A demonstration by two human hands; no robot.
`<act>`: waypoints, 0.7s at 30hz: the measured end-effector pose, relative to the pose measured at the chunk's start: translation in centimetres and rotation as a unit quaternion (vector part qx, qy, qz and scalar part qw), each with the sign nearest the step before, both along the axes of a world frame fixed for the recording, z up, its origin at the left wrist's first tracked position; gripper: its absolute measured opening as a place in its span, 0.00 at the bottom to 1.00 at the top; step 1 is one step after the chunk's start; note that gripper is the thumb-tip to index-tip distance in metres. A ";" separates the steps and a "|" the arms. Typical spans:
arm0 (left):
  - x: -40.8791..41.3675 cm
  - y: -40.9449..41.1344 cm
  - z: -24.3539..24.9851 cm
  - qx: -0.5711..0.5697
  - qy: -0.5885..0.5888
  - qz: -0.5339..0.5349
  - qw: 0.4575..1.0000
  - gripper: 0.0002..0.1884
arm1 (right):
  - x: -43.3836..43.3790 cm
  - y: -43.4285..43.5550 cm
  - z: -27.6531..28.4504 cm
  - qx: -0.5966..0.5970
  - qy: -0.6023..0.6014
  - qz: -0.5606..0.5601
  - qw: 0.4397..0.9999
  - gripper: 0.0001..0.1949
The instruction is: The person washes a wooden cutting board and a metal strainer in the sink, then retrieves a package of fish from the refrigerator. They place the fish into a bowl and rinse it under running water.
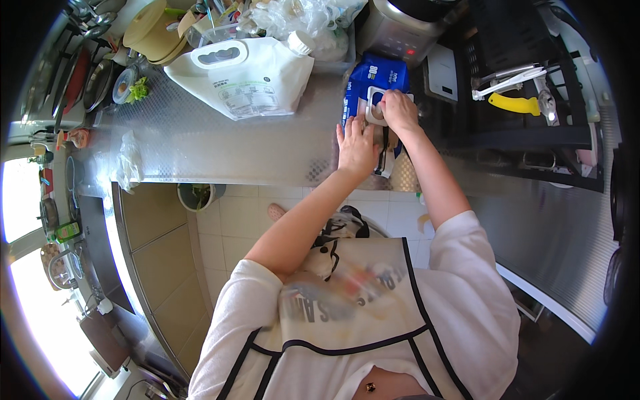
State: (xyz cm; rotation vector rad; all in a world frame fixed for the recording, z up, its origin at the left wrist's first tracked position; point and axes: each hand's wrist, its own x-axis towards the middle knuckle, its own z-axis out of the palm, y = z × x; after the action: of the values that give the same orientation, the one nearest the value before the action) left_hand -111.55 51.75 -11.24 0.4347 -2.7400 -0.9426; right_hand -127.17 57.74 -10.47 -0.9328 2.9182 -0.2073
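A blue pack of wet wipes (380,71) lies on the metal counter, with a white plastic lid frame (371,106) on top. Fingers of my right hand (400,111) are bent at the frame's opening; whether they pinch a wipe is hidden. My left hand (357,147) rests palm down at the pack's near-left edge, fingers spread, holding nothing. Beside its wrist, a black strip (384,150) and some pale packaging show between my arms, partly covered.
A white jug-shaped pouch (250,80) lies left of the wipes. Behind stand a bin with plastic bags (310,25) and a metal appliance (400,32). On the right, a black rack holds a yellow-handled peeler (515,104). A crumpled plastic bag (130,160) overhangs the counter's front edge.
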 end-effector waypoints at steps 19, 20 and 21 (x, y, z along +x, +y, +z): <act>0.5 0.6 -1.2 -0.024 -0.029 -0.021 0.999 0.27 | 1.5 -1.8 1.4 0.097 -0.042 -0.052 0.993 0.12; 0.6 0.7 -1.2 -0.027 -0.031 -0.019 0.999 0.27 | 1.5 -1.9 1.6 0.101 -0.050 -0.043 0.993 0.13; 0.4 0.7 -1.2 -0.031 -0.030 -0.018 0.999 0.27 | 1.3 -2.0 1.5 0.105 -0.060 -0.042 0.992 0.14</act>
State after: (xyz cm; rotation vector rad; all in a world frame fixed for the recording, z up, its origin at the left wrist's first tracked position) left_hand -111.15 52.46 -12.40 0.4111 -2.8318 -0.8646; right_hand -125.91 55.76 -8.95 -0.7396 2.8032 0.0385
